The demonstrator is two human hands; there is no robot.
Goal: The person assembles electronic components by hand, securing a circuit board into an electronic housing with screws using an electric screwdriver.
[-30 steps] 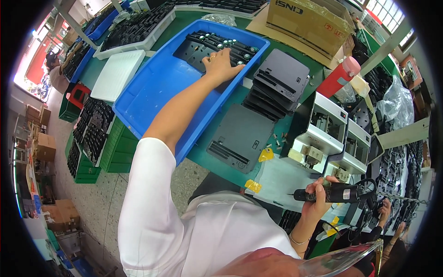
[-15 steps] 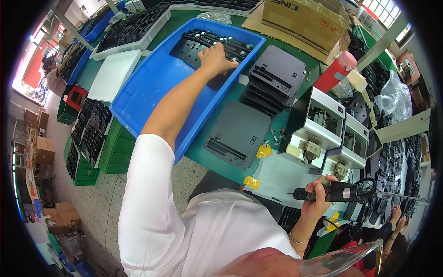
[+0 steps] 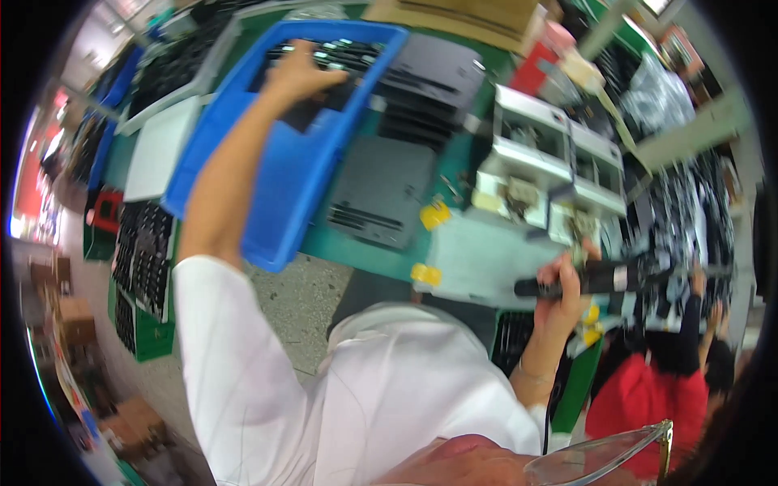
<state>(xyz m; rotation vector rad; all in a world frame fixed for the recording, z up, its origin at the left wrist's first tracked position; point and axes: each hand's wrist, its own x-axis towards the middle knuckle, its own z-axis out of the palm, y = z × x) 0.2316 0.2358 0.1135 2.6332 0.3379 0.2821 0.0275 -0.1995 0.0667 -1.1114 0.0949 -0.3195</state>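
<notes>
My left hand point(image 3: 298, 73) reaches far forward into a blue plastic tray point(image 3: 284, 202). Its fingers curl over one black panel part point(image 3: 340, 57) in the stack at the tray's far end. My right hand point(image 3: 567, 285) stays close to my body at the right and grips a black electric screwdriver point(image 3: 604, 279) held level, with its tip pointing right. A dark grey flat panel point(image 3: 381, 190) lies on the green table between the two hands, and neither hand touches it.
Two white-grey box fixtures point(image 3: 531, 154) stand right of the panel, above a grey mat point(image 3: 486, 263) with yellow pieces point(image 3: 435, 215) at its edge. More dark panels point(image 3: 433, 77) are stacked behind. Green crates of black parts point(image 3: 138, 275) sit at left. A person in red point(image 3: 648, 389) works at lower right.
My head has moved closer and the picture has blurred. My left hand stays in the blue tray, its fingers now bent over a black part. My right hand keeps the screwdriver in place.
</notes>
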